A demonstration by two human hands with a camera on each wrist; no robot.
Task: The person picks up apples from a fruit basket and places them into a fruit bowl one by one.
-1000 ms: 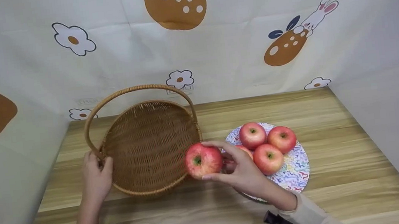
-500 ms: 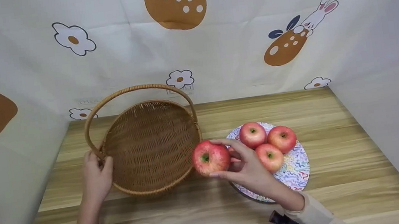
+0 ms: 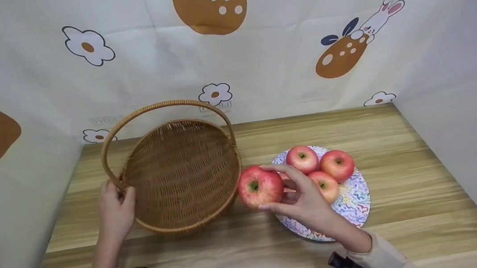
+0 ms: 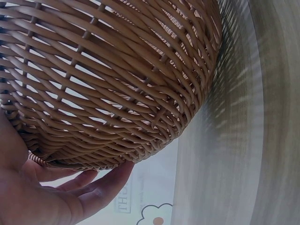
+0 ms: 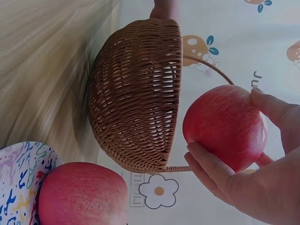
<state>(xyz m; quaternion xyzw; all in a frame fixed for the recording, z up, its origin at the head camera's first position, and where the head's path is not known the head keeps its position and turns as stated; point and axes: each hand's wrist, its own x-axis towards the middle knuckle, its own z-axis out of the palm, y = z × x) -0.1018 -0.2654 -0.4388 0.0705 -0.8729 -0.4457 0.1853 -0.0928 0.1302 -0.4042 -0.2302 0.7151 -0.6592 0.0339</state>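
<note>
My left hand (image 3: 116,211) grips the left rim of a brown wicker basket (image 3: 182,176), at the foot of its arched handle (image 3: 163,104). In the left wrist view its fingers (image 4: 110,185) lie against the woven wall. My right hand (image 3: 307,205) holds a red apple (image 3: 261,186) between thumb and fingers, stem side up, just right of the basket rim. The right wrist view shows this apple (image 5: 225,126) raised above the rim level. Several more apples (image 3: 337,166) sit on a round patterned plate (image 3: 352,208); one is mostly hidden behind the right hand. The basket's visible inside holds nothing.
Basket and plate stand side by side on a wood-grain table (image 3: 217,262). Light curtains (image 3: 272,71) printed with rabbits and flowers enclose the table at the back and both sides. A dark wrist mount (image 3: 345,263) sits at each sleeve.
My right hand has moved right with the apple, from overlapping the basket's right rim to between basket and plate. My left hand and the basket have stayed in place.
</note>
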